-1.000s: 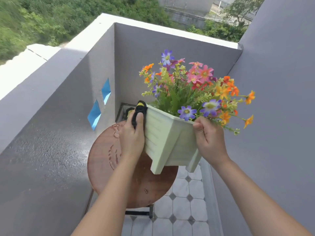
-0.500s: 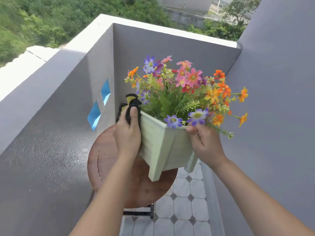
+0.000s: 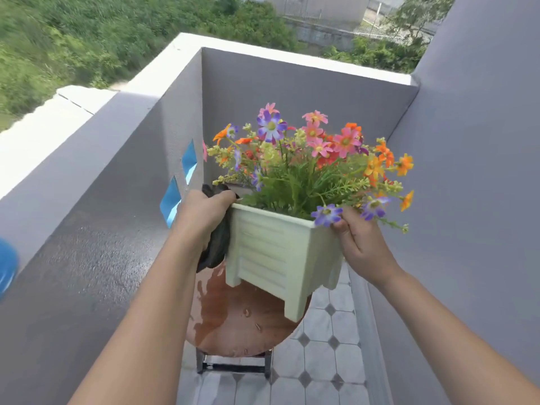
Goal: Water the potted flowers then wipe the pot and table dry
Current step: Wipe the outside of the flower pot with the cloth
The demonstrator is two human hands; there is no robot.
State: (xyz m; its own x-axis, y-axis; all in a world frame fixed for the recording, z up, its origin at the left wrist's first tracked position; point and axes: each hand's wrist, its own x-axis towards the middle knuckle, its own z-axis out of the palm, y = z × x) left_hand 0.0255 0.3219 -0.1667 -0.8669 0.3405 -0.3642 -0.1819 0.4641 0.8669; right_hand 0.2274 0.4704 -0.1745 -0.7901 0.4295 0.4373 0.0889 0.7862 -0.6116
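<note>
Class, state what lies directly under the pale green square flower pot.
Under the lifted pale green square flower pot sits the round brown wooden table, wet with water patches. The pot hides the table's far part.

Two bare forearms reach in from the bottom edge, with no sleeves in view up to that edge. The left hand and right hand are bare too: no gloves, rings, watch or wristbands visible.

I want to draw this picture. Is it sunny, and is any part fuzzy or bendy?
Head view: sunny, bright glare on the wall top; the table shines wet; the bushes and a blue thing at the left edge look smeared; the flowers are fairly sharp; the wide lens splays the walls outward.
</note>
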